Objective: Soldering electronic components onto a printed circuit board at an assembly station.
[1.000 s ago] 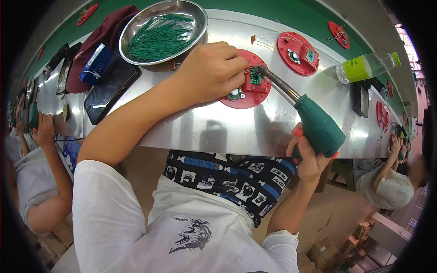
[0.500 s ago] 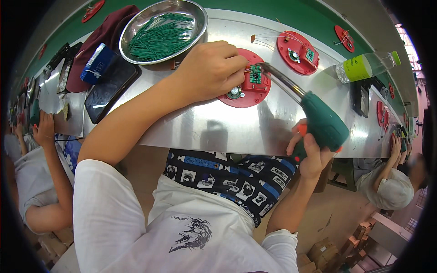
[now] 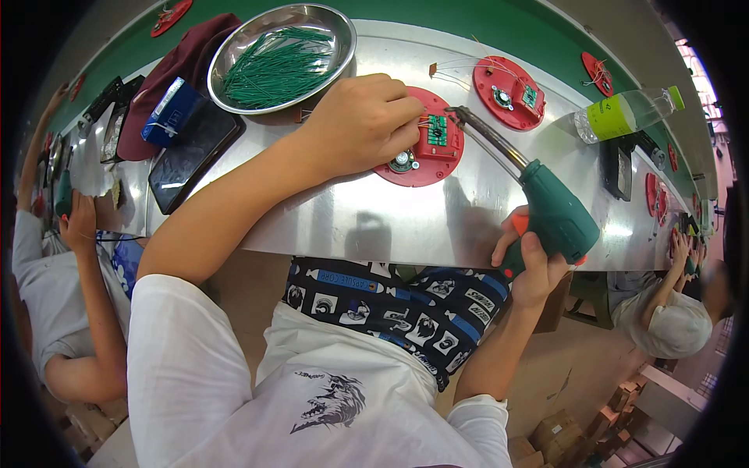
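On the metal bench lies a red round plastic housing [image 3: 437, 166] with a small green circuit board [image 3: 438, 131] and a round metal part. My left hand [image 3: 368, 121] rests over its left side, fingers pinched on thin wires [image 3: 424, 122] that run to the board; the fingertips are partly hidden. My right hand [image 3: 534, 261] is wrapped round the grip of a green soldering gun [image 3: 558, 210], low at the bench's front edge. Its dark, slanting tip [image 3: 460, 114] hovers just right of the board, apart from it.
A steel bowl [image 3: 349, 58] of green wires stands behind my left arm. Left of it lie a dark phone [image 3: 175, 183], a blue box [image 3: 168, 117] and a maroon cloth [image 3: 183, 58]. Another red housing [image 3: 509, 117] and a plastic bottle [image 3: 612, 117] sit right. Co-workers flank me.
The soldering gun's tip has shifted right, off the circuit board's edge. My left hand stays in place at the wires. At far left, a co-worker's arm now reaches up.
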A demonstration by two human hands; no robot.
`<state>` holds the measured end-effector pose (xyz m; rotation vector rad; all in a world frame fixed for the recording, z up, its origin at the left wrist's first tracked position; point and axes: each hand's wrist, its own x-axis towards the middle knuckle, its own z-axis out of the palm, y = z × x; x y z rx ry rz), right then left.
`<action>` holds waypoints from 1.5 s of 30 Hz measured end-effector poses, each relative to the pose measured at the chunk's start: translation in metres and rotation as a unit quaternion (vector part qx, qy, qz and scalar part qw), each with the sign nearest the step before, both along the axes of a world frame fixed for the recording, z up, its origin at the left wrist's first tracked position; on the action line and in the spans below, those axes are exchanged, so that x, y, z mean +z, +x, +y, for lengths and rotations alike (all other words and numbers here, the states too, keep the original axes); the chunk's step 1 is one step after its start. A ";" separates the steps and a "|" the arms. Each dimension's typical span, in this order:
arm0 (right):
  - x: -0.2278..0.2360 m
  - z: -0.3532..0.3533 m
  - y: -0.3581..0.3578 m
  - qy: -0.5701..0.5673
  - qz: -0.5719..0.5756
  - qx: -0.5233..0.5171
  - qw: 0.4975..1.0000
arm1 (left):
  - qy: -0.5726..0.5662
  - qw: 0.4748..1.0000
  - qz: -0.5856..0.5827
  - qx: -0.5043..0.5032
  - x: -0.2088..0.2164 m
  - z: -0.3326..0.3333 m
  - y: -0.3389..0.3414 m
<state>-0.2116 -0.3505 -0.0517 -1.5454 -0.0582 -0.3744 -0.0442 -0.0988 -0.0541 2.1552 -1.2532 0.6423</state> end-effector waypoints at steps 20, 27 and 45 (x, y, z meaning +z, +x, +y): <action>-0.005 -0.009 -0.001 0.098 -0.008 -0.025 0.995 | -0.038 0.994 0.087 0.052 0.007 -0.001 -0.008; -0.004 -0.006 0.000 0.086 -0.023 -0.055 0.994 | 0.030 0.953 0.153 0.260 0.061 0.075 0.043; -0.005 -0.008 -0.001 0.085 -0.024 -0.056 0.994 | -0.048 0.945 0.276 0.168 0.065 0.123 0.065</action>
